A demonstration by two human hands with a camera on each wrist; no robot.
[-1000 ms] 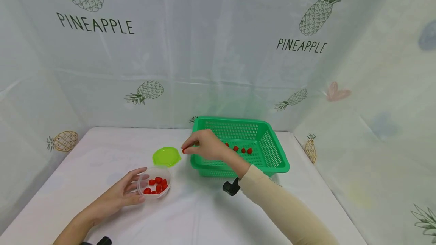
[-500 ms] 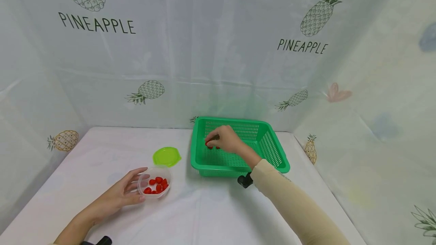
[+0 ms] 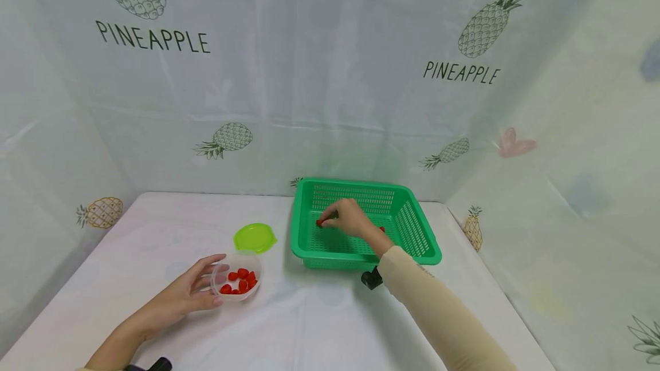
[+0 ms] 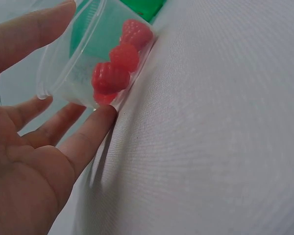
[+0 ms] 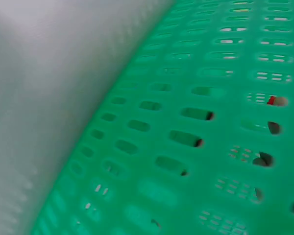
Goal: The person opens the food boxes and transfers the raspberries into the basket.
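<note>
The left hand (image 3: 185, 293) curves round a clear, round plastic tub (image 4: 76, 85) holding red, bumpy berries (image 4: 111, 77); rightward lies a lime-green plastic lid (image 3: 255, 238). Inside a green, slotted plastic basket (image 3: 335, 255), one red berry (image 3: 319, 223) sits at the right hand's (image 3: 348, 217) fingertips, pinched or loose I cannot tell. White cloth (image 3: 309, 325) below, pineapple-printed sheeting (image 3: 309, 73) behind. Basket wall mostly blocks the right wrist view.

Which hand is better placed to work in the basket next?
Probably the right hand: it's inside the basket, touching a berry; the left hand is outside, fingers round the bowl.
</note>
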